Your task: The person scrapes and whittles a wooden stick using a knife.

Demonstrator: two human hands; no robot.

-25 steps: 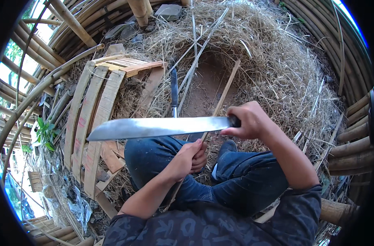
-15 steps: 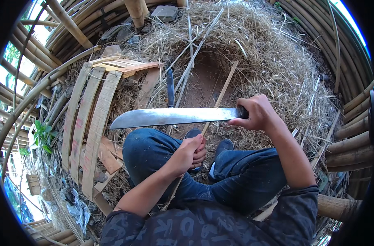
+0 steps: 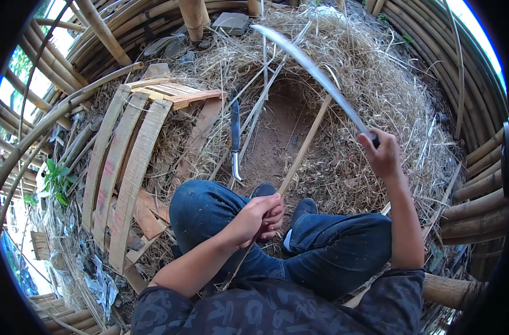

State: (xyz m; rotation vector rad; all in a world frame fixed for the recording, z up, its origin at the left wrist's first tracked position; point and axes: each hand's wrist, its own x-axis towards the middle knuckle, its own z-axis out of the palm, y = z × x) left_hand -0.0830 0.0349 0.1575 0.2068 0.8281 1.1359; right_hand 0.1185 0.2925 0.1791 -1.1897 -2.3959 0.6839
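Observation:
My left hand is closed round a thin bamboo strip, which slants up and away from between my knees. My right hand grips the dark handle of a machete. Its long blade points up and to the left, slightly blurred, and its middle passes close to the strip's far end; I cannot tell whether they touch. On the ground ahead of my left knee lies a small knife with a black handle and a short curved blade.
A slatted wooden crate stands at my left. Dry shavings are heaped ahead and to the right around bare soil. Long pale strips lie crossed beyond the knife. Bamboo poles stack along both sides, and a grey stone sits at the back.
My right hand has moved up and right, swinging the machete from level across the strip to a steep slant. The small knife's blade is now uncovered. My left hand has barely moved.

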